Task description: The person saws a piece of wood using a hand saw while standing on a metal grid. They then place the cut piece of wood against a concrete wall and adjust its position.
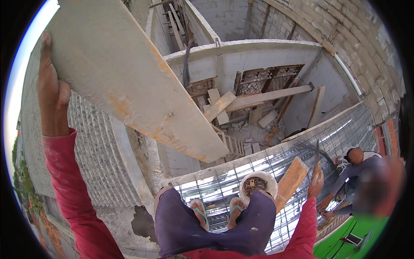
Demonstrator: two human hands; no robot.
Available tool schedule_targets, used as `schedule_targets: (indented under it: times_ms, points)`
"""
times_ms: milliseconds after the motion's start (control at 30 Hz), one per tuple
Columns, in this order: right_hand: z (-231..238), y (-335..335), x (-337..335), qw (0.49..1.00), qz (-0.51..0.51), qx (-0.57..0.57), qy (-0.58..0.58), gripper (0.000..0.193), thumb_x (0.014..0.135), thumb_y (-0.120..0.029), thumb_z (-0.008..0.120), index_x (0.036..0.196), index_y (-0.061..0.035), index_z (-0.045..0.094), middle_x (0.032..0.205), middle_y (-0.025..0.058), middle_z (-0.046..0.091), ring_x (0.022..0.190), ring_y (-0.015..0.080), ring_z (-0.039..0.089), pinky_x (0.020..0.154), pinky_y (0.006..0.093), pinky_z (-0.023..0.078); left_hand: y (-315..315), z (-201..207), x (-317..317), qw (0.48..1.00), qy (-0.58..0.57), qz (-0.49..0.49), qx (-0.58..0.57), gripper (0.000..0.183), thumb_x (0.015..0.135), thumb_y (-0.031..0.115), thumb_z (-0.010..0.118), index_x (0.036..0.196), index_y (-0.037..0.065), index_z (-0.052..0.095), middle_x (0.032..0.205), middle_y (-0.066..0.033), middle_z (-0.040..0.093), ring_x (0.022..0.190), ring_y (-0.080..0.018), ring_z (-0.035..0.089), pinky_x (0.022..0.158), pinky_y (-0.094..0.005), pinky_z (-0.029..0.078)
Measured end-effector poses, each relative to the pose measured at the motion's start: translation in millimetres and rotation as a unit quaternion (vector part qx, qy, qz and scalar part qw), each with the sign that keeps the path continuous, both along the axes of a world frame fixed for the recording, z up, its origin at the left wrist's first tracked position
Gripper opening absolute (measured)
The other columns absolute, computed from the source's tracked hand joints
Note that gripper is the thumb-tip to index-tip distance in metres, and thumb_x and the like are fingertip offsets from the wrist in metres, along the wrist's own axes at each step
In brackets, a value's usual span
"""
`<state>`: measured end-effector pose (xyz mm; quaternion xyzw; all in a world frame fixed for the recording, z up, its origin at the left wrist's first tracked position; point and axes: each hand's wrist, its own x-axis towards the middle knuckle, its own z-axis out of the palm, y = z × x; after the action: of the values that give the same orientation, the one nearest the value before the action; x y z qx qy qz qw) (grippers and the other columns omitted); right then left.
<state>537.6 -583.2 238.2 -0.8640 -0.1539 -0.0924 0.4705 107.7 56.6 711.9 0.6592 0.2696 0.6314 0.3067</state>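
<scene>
Left hand: While its fingers stretch along the far left edge of a wide, flat grey board with orange-brown stains (pixel 133 82), the left hand (pixel 54 88) holds that edge, thumb tucked below.
Right hand: Closed around the handle of a long, narrow, dark-bladed hand tool (pixel 318 155), the right hand (pixel 316 185) sits at the near right; whether the blade is toothed I cannot tell.
Board: Tilted, it slants from the far left down toward the middle; whether its lower end touches anything is unclear.
Step in hand: Judging by the grip, the board is being steadied or handled one-handed.
Next move: Any shift of the board would call for a secure left grip, level footing and the blade kept clear.
Underfoot: Two feet in pale green sandals (pixel 200 211) stand over shiny metal sheeting under a dark steel-bar grid (pixel 224 176).
Beside the knee: A round white bucket of mixed small pieces (pixel 274 186), with an orange-brown wooden plank (pixel 290 183) just right of it.
Near right: A co-worker's grey sleeve (pixel 342 180) reaches toward the grid.
Far side: Below, a long pale beam (pixel 276 96) lies over rubble (pixel 252 129) between grey block walls.
Left side: Grey corrugated roofing (pixel 92 151).
</scene>
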Motion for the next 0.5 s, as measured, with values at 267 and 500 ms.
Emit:
schedule_targets:
  times_ms: [267,500]
  points:
    - [226,108,-76,0.989,0.055,0.084,0.104,0.048,0.102,-0.020,0.051,0.142,0.0062,0.045,0.126,0.0144,0.058,0.102,0.0189,0.059,0.085,0.0302,0.048,-57,5,39,0.974,-0.011,-0.094,-0.207,0.057,0.098,0.046,0.060,0.128,-0.002,0.056,0.121,-0.0105,0.062,0.110,-0.0183,0.060,0.096,-0.0326,0.049]
    - [376,188,-180,0.937,0.151,0.264,0.171,0.056,0.104,-0.026,0.053,0.149,0.0023,0.035,0.080,-0.0011,0.049,0.066,0.0046,0.043,0.056,0.0197,0.039,-93,-40,57,0.951,0.060,-0.053,-0.300,0.045,0.099,0.041,0.063,0.112,-0.001,0.060,0.103,-0.0045,0.065,0.093,-0.0107,0.059,0.081,-0.0269,0.048]
